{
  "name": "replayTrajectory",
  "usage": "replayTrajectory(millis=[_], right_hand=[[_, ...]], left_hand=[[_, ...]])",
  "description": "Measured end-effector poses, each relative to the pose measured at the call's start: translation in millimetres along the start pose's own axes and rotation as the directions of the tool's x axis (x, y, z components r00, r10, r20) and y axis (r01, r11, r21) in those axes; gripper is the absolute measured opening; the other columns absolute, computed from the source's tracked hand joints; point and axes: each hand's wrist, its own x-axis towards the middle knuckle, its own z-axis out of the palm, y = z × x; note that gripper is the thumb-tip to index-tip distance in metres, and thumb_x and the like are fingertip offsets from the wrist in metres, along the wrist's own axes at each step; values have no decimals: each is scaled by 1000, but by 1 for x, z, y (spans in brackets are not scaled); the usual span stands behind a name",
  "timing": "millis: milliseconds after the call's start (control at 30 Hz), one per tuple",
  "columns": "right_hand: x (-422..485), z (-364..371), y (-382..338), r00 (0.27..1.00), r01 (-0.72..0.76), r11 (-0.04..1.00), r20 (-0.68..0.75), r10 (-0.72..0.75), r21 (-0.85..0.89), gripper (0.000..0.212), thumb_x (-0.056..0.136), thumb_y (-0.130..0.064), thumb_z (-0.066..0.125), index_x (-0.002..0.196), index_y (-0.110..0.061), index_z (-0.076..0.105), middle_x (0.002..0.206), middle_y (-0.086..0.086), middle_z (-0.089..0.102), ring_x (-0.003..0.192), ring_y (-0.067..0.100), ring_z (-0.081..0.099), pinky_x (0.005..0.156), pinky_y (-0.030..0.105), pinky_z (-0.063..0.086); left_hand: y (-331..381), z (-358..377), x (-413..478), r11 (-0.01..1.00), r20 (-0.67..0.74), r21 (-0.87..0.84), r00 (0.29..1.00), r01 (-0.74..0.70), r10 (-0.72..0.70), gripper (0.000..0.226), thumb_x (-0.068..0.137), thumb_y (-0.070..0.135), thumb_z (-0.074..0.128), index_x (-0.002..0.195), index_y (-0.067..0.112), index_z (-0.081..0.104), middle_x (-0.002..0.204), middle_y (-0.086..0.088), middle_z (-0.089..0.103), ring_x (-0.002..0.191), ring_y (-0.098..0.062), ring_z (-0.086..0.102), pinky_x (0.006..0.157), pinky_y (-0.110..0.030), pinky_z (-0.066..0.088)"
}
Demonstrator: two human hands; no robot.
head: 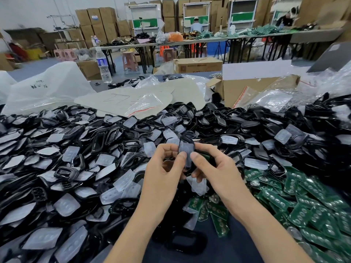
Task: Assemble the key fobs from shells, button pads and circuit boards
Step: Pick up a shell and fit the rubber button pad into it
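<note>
Worktop [201, 74] is basically buried in parts. Nearest me, over the middle of the near edge, my left hand [163, 168] and right hand [214, 168] both grip one black shell [187, 138] with a frosted button pad [187, 152] laid in it. Both thumbs are pressed on the pad, and the other fingers are curled behind. There's something dark green in my right palm, can't tell what.

The circuit boards [303, 202] are heaped toward the near right corner. The mixed pile of shells and pads [76, 149] covers the left side and the middle. Behind that are plastic bags [47, 88], an open cardboard box [247, 88] toward the far right and a water bottle [103, 65] at the far edge. Way back there are long tables [190, 41] and stacked cartons [98, 21].
</note>
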Motion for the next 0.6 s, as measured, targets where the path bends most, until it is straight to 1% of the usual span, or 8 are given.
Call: replayTrajectory(millis=[67, 233, 333, 400, 500, 600], right_hand=[[-1, 0, 0, 1000, 10, 1000, -16, -11, -23, 15, 96, -34, 68, 107, -43, 72, 89, -5, 75, 65, 14, 67, 61, 23, 54], [-2, 1, -2, 997, -7, 999, -72, 4, -51, 10, 97, -30, 68, 102, -36, 73, 81, -6, 74, 57, 11, 64, 53, 19, 50], [-1, 1, -2, 997, -26, 998, -79, 22, -52, 9, 96, -30, 69, 104, -32, 72, 83, -5, 74, 56, 11, 64, 51, 20, 49], [-1, 0, -3, 998, -30, 999, -62, 28, -33, 10, 96, -28, 70, 103, -34, 73, 84, -5, 75, 58, 11, 65, 52, 20, 50], [-1, -1, -5, 999, -41, 998, -13, 41, 41, 21, 96, -20, 70, 105, -38, 75, 84, -3, 76, 63, 12, 67, 58, 19, 52], [0, -2, -5, 998, -64, 991, 27, 61, 116, 32, 98, -10, 65, 110, -37, 75, 84, -3, 75, 70, 14, 69, 63, 20, 53]], left_hand=[[0, 0, 0, 1000, 11, 4, 1000, 0, 0, 16, 97, 25, 66, 90, 40, 63, 85, 3, 68, 61, -13, 61, 58, -18, 51], [-2, 2, -1, 1000, 28, 23, 1000, -5, 4, 18, 96, 26, 66, 91, 42, 63, 87, 5, 70, 67, -12, 62, 62, -22, 53], [-3, 2, -1, 999, 43, 51, 999, -12, 10, 18, 96, 23, 67, 93, 41, 64, 89, 6, 71, 72, -13, 64, 64, -24, 54], [-3, 2, -1, 999, 36, 50, 999, -13, 11, 18, 96, 22, 67, 93, 40, 64, 89, 6, 71, 73, -16, 65, 64, -24, 54], [-3, 1, 0, 1000, -4, -2, 1000, 8, -8, 12, 95, 22, 68, 95, 34, 65, 90, 3, 72, 69, -16, 65, 61, -22, 54], [-3, -1, 3, 996, -73, -85, 997, 33, -39, 7, 95, 21, 69, 99, 26, 65, 90, 0, 74, 64, -12, 65, 61, -21, 54]])
